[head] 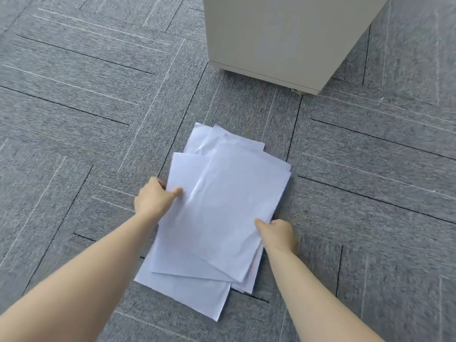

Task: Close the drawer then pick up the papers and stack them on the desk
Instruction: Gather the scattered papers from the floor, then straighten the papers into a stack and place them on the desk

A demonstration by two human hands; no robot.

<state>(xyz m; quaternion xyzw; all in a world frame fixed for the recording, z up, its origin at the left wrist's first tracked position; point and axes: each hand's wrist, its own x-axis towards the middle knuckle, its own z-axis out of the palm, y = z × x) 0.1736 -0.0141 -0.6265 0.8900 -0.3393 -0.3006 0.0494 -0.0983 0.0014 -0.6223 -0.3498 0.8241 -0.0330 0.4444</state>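
Several white sheets of paper lie in a loose, fanned pile on the grey carpet. My left hand pinches the pile's left edge, thumb on top of a sheet. My right hand grips the right edge lower down, thumb on top and fingers tucked under. A plain beige cabinet stands on the floor beyond the papers; only a flat side faces me, and no drawer front shows. The desk is out of view.
Grey carpet tiles with thin dark and light lines spread all around the papers. The cabinet's lower corner rests on a small caster about a sheet's length behind the pile.
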